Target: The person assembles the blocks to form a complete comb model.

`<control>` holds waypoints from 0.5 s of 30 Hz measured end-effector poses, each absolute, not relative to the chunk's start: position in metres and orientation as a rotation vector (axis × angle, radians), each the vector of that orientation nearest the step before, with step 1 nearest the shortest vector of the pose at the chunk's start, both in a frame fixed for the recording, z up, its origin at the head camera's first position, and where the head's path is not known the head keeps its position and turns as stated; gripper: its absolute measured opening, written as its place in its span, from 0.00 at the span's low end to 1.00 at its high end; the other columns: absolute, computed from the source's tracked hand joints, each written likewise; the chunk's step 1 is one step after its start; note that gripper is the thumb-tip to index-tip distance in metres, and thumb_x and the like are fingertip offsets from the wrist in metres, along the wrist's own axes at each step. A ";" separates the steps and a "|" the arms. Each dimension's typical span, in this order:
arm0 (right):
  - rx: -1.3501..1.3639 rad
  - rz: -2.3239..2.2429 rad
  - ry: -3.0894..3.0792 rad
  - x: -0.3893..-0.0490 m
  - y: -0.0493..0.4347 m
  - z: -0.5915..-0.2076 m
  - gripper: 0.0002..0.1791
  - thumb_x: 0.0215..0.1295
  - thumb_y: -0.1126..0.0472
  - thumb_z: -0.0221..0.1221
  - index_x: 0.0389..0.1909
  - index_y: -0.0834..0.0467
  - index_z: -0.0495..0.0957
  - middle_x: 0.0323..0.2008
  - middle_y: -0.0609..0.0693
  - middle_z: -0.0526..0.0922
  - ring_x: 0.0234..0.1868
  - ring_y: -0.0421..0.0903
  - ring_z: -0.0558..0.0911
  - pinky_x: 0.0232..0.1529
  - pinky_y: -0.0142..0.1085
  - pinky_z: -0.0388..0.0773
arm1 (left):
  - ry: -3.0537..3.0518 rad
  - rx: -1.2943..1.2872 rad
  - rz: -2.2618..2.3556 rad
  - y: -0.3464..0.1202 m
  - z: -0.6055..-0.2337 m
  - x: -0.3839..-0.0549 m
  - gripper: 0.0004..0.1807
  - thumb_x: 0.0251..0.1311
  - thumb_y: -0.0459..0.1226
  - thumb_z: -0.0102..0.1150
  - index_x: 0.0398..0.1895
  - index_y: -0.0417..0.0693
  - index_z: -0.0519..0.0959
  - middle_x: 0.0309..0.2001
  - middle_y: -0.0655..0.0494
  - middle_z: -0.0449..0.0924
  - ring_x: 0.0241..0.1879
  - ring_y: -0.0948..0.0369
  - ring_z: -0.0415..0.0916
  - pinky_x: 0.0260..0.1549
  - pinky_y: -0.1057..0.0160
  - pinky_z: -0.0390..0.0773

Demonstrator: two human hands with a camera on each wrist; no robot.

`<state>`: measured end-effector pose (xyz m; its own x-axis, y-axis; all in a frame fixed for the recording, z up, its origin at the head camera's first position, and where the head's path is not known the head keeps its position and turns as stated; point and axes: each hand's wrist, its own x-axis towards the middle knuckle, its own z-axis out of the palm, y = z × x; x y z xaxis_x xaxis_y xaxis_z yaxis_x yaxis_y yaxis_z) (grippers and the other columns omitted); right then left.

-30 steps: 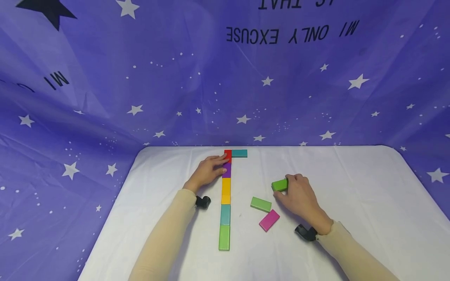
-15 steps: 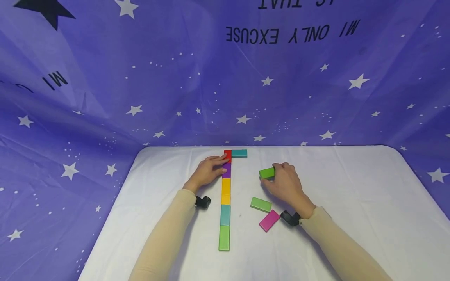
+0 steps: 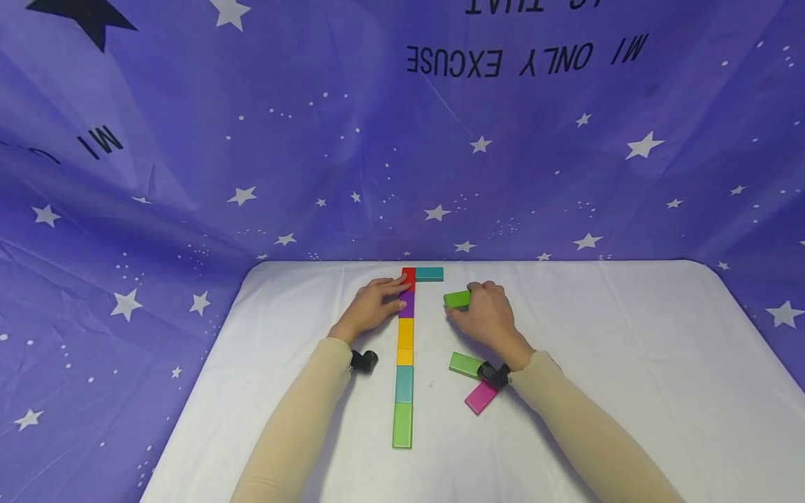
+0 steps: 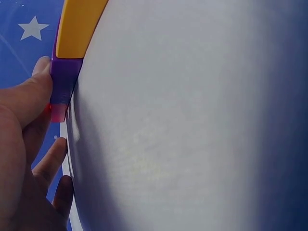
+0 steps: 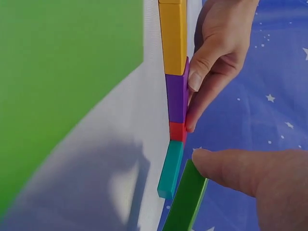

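My left hand (image 3: 371, 307) rests its fingertips and thumb along the left side of the red block (image 3: 409, 274) and purple block (image 3: 408, 306), at the far end of a straight column. Against the red block's right side lies a teal block (image 3: 430, 274), forming a corner. My right hand (image 3: 490, 318) pinches a green block (image 3: 456, 300) between thumb and fingers, just below and right of that teal block. In the right wrist view, the gripped green block (image 5: 186, 199) slants close by the teal block (image 5: 171, 168), its thumb (image 5: 231, 166) at one end.
The column continues nearer with two yellow blocks (image 3: 405, 334), a teal block (image 3: 404, 384) and a light green block (image 3: 402, 425). A loose light green block (image 3: 464, 364) and a magenta block (image 3: 481, 399) lie under the right wrist's black camera (image 3: 493, 375). A starry purple cloth (image 3: 352, 140) hangs behind.
My right hand has carried the green block leftward and away from me, closer to the far teal block. The left hand stays in place at the red and purple blocks.
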<state>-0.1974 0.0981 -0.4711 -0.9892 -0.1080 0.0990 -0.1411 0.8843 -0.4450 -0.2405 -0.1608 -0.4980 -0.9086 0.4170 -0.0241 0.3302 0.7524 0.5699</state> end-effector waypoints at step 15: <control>0.148 0.669 -3.066 -0.217 0.070 -0.474 0.36 0.56 0.42 0.68 0.48 0.72 0.79 0.38 0.64 0.80 0.41 0.59 0.77 0.42 0.50 0.78 | 2.814 0.629 0.875 -0.160 -0.498 -0.240 0.26 0.68 0.46 0.61 0.69 0.57 0.74 0.74 0.63 0.64 0.74 0.52 0.58 0.73 0.44 0.53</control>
